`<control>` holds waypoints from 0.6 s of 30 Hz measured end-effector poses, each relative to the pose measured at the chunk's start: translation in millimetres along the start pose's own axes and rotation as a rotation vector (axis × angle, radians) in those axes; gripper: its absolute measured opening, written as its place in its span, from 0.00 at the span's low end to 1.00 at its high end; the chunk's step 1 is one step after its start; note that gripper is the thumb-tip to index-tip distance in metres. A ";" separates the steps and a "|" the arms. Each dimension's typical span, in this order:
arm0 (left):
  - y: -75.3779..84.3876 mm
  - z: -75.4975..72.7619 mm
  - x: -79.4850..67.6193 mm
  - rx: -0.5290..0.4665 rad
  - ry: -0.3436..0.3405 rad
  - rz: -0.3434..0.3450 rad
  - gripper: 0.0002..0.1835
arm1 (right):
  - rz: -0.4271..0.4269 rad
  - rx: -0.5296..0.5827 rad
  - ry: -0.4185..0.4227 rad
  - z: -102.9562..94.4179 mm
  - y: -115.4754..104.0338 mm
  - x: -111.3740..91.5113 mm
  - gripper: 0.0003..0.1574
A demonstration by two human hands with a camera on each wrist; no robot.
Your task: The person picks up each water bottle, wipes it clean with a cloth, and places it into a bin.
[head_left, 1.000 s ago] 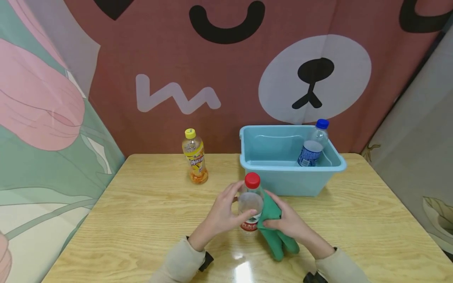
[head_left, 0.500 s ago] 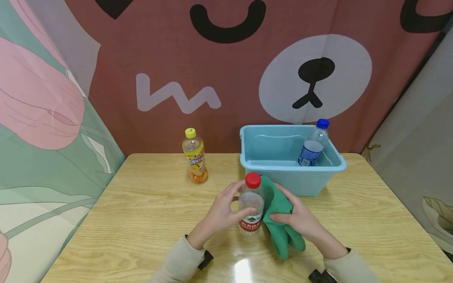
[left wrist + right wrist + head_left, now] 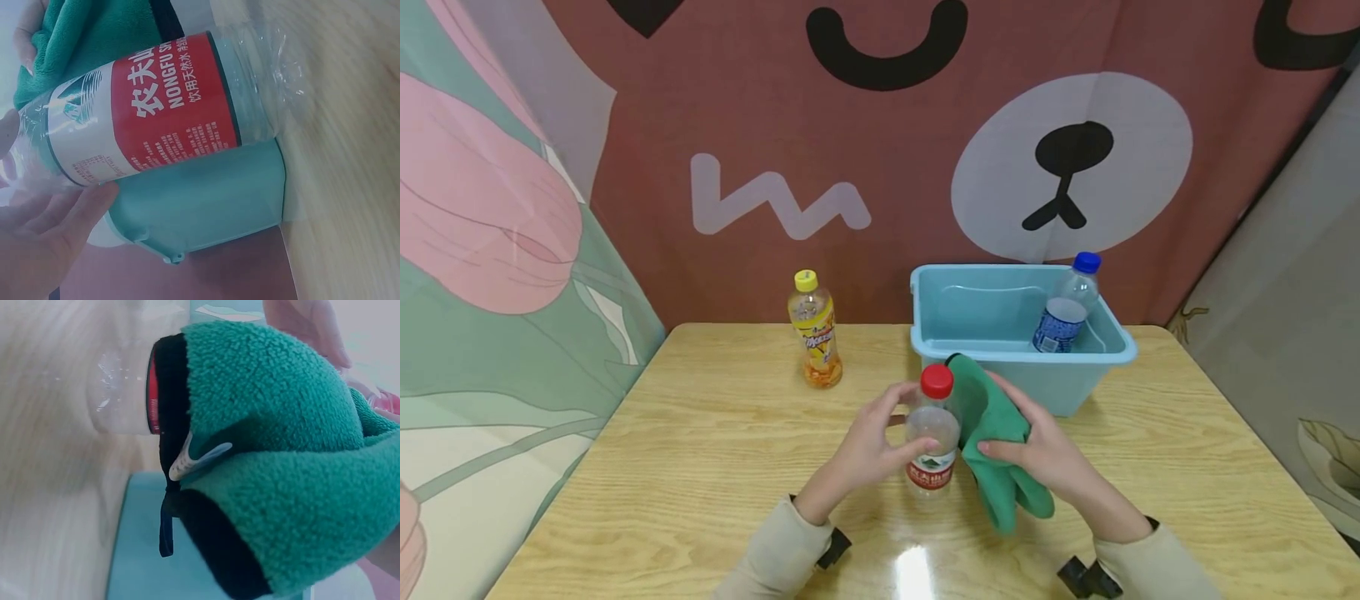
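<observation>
My left hand (image 3: 868, 446) grips a clear plastic water bottle (image 3: 931, 468) with a red cap and a red-and-white label, its thumb across the front. The bottle is upright, its base right at the tabletop in the left wrist view. To its right, my right hand (image 3: 1048, 446) holds a bunched green towel (image 3: 992, 417), thumb on the front and the other fingers mostly hidden behind. Up close in the right wrist view, the towel (image 3: 269, 394) is fluffy with black edging, a hanging loop and a small label, and it overlaps the side of the bottle.
Behind the hands stands a light blue bin (image 3: 1022, 358), with a blue-capped bottle (image 3: 1060, 321) leaning inside it. A yellow-capped drink bottle (image 3: 817, 342) stands at the back left of the wooden table (image 3: 700, 467). A printed curtain (image 3: 760, 108) hangs behind the table.
My right hand has shifted right and slightly away from me with the towel, whose upper end now rises toward the bin's rim. My left hand and the bottle have barely moved.
</observation>
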State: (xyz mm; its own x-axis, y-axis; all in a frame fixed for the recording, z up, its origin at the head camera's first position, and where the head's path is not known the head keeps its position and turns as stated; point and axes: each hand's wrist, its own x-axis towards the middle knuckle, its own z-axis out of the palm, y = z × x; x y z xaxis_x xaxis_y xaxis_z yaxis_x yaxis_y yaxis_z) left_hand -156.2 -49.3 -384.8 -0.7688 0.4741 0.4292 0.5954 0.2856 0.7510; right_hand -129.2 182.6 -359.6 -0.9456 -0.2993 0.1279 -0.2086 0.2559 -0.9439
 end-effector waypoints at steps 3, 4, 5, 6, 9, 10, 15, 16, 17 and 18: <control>-0.8 -1.9 0.0 0.003 0.004 0.022 0.32 | -0.032 0.000 -0.015 0.0 -3.5 1.4 0.51; -0.7 -2.6 0.1 0.006 0.005 0.030 0.32 | -0.043 -0.004 -0.020 0.0 -4.5 1.9 0.52; -0.6 -3.4 0.1 0.013 0.006 0.036 0.32 | -0.054 -0.002 -0.024 0.1 -5.2 2.2 0.52; -0.6 -4.1 0.1 0.020 0.004 0.039 0.32 | -0.068 -0.005 -0.030 0.4 -5.7 2.6 0.52; -0.1 -5.7 0.4 0.043 -0.008 0.042 0.32 | -0.117 -0.028 -0.043 1.5 -6.4 3.7 0.53; 0.1 -6.1 0.5 0.050 -0.013 0.042 0.32 | -0.131 -0.037 -0.047 2.0 -6.5 4.0 0.54; -0.5 -6.8 0.9 0.061 -0.028 0.043 0.33 | -0.159 -0.049 -0.068 4.4 -7.4 6.2 0.50; -0.6 -7.0 0.9 0.059 -0.028 0.045 0.32 | -0.160 -0.050 -0.073 4.7 -7.6 6.7 0.49; -0.7 -7.1 0.8 0.056 -0.028 0.048 0.32 | -0.161 -0.051 -0.079 5.0 -7.7 7.3 0.48; -1.1 -7.2 0.9 0.054 -0.027 0.051 0.32 | -0.162 -0.055 -0.083 5.4 -7.8 7.8 0.47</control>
State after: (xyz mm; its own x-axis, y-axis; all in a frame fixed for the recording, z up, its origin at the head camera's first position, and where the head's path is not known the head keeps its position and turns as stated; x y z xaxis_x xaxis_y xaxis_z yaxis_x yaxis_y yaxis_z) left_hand -159.1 -55.1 -381.6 -0.7310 0.5115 0.4517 0.6458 0.3046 0.7001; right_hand -133.5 173.4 -352.9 -0.8752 -0.4150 0.2486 -0.3717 0.2480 -0.8946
